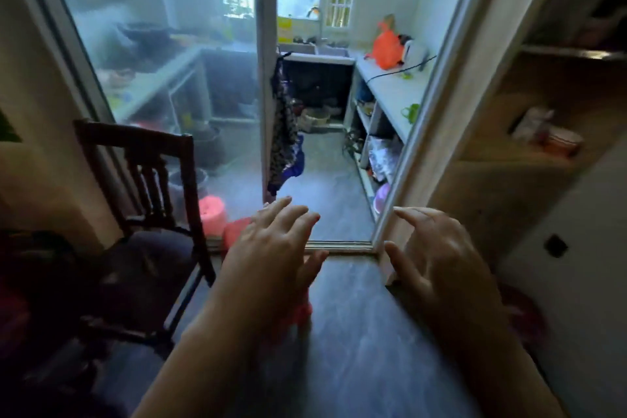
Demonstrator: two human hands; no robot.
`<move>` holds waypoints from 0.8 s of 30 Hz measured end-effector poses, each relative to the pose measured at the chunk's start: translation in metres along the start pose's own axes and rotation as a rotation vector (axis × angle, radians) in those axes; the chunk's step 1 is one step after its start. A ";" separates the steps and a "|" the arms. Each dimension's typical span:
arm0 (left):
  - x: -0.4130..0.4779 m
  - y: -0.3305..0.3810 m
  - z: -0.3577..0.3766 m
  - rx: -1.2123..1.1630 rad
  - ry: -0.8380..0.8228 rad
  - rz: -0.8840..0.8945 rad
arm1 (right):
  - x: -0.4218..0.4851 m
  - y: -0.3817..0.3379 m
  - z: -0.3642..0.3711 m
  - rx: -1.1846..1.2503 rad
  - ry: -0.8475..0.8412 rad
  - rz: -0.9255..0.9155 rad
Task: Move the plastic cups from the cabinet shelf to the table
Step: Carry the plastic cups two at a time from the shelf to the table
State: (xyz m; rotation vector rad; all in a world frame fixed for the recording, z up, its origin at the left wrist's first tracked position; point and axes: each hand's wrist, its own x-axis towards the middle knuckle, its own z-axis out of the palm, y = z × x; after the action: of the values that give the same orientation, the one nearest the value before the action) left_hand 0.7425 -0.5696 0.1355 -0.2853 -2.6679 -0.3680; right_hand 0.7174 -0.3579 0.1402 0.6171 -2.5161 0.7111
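My left hand [271, 248] and my right hand [437, 254] are both stretched out in front of me over the dark floor, palms down, fingers spread, holding nothing. To the right stands an open wooden cabinet with shelves [529, 153]; blurred small objects [546, 136] lie on its middle shelf, one reddish and one pale. I cannot tell whether these are plastic cups. No table shows in this view.
A dark wooden chair [149, 214] stands at the left. Ahead, a sliding glass door [169, 78] opens onto a kitchen with counters [390, 88]. A pink stool [212, 214] and a red item [237, 231] sit by the doorway.
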 end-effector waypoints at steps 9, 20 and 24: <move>0.080 0.118 0.066 -0.073 -0.150 0.190 | -0.022 0.121 -0.066 -0.054 0.102 0.159; 0.226 0.148 0.167 -0.170 -0.160 0.204 | 0.060 0.257 -0.059 -0.124 0.102 0.240; 0.298 0.151 0.202 -0.224 -0.093 0.143 | 0.125 0.314 -0.057 -0.165 0.058 0.245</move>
State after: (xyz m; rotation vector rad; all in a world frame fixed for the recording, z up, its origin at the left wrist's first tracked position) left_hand 0.4385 -0.3245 0.1229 -0.5718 -2.6777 -0.6226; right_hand 0.4693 -0.1210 0.1334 0.2304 -2.5890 0.5870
